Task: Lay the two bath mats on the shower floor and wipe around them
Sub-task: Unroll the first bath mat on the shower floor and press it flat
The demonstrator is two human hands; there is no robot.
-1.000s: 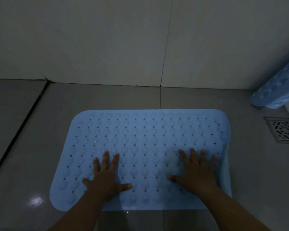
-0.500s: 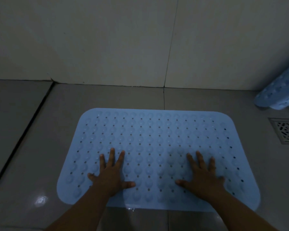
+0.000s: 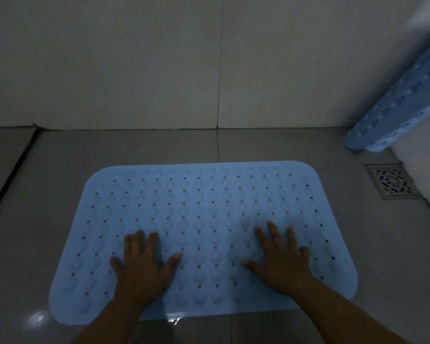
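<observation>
Blue bath mat [image 3: 204,214]: flat on shower floor [image 3: 271,147], under left hand [image 3: 142,268] and right hand [image 3: 282,263], both palms-down, fingers spread, gripping nothing.

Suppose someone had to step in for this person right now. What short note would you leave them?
Left hand: open, palm flat on the blue mat, near its front left.
Right hand: open, palm flat on the same mat, front right.
That mat lies flat on the shower floor, close to the wall.
Second mat: not laid, propped at a slant at the far right, its lower end on the floor beyond the drain grate.
Done: first mat laid.
Left: lay the second mat, then wipe around both. No cloth is in view.
</observation>
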